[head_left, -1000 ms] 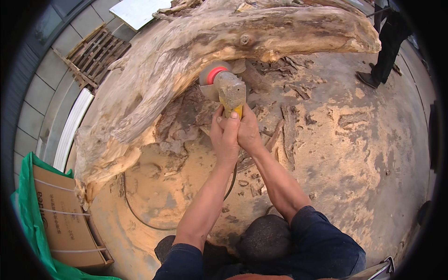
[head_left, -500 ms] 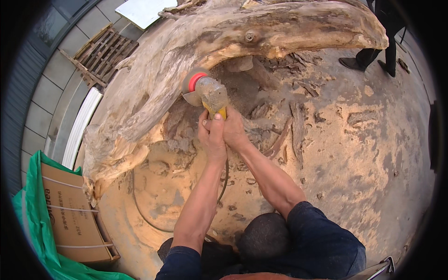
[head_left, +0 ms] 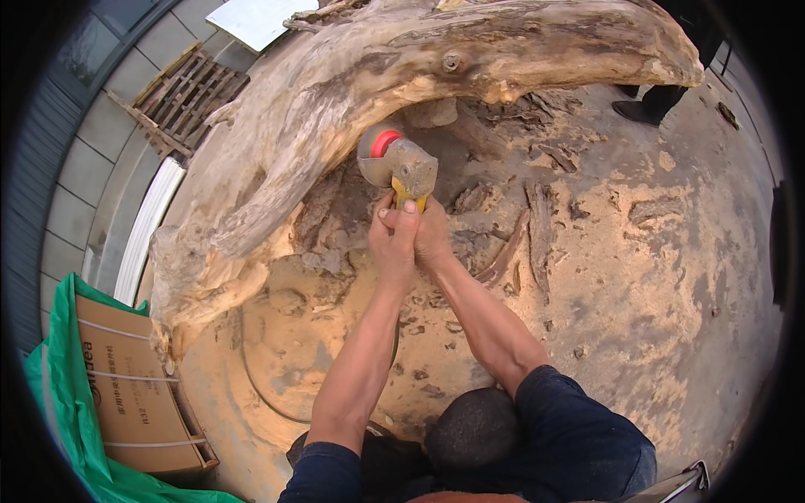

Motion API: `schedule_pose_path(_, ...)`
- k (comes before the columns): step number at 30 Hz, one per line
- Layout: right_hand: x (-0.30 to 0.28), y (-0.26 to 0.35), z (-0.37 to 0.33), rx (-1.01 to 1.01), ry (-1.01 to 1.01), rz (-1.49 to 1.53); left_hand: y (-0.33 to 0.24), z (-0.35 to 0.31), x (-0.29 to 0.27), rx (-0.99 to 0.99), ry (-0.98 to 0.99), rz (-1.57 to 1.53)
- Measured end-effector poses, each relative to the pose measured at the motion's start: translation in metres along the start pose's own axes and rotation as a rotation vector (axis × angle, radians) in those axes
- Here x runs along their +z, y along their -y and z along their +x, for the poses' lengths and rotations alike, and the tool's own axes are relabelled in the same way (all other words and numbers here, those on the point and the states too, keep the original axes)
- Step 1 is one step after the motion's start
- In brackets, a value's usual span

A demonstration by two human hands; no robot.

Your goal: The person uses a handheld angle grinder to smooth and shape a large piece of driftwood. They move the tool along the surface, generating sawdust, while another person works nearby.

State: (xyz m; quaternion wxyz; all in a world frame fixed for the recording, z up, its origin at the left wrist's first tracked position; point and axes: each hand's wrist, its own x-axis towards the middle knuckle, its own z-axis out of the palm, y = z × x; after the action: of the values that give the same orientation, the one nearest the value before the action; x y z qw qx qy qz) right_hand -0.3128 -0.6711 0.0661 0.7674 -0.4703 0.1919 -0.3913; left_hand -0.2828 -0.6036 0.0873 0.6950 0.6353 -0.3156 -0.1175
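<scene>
Both my hands grip a dusty angle grinder (head_left: 411, 172) by its yellow body. My left hand (head_left: 394, 230) wraps the handle from the left with its thumb on top; my right hand (head_left: 432, 230) closes round it from the right. The grinder's head has a red hub and a grey disc, which is at the lower edge of a big weathered driftwood trunk (head_left: 352, 84). Whether the disc touches the wood I cannot tell. A dark cord (head_left: 251, 369) runs from beneath my arms in a loop over the floor.
Sawdust and bark pieces (head_left: 537, 226) litter the concrete floor on the right. A cardboard box (head_left: 138, 386) with a green cover (head_left: 63, 402) stands at the lower left. Wooden pallets (head_left: 189, 96) lie beyond the trunk. Someone's dark shoe (head_left: 637, 111) shows at the upper right.
The grinder and both my hands have moved right, and its head has turned. The disc shifted right along the trunk's lower edge. At the upper right, the person's feet have shifted left.
</scene>
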Motion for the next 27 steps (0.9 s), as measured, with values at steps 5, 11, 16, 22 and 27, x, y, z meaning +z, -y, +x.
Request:
schedule_pose_path(5,0.008,0.000,-0.013,-0.006,0.057,0.055,0.006,-0.009,-0.005,0.043,-0.091,0.058)
schedule_pose_path(11,0.000,0.012,0.000,0.016,-0.017,0.205,-0.007,0.005,0.006,0.053,-0.007,0.151)
schedule_pose_path(16,0.004,-0.006,-0.001,0.068,0.042,0.131,0.003,-0.005,0.005,0.027,-0.135,0.075)
schedule_pose_path(22,0.009,-0.003,-0.009,0.066,0.142,0.143,-0.007,-0.017,-0.003,0.019,-0.167,0.081)
schedule_pose_path(27,0.009,0.011,-0.002,0.080,0.075,0.146,-0.008,-0.002,0.000,0.051,-0.122,0.171)
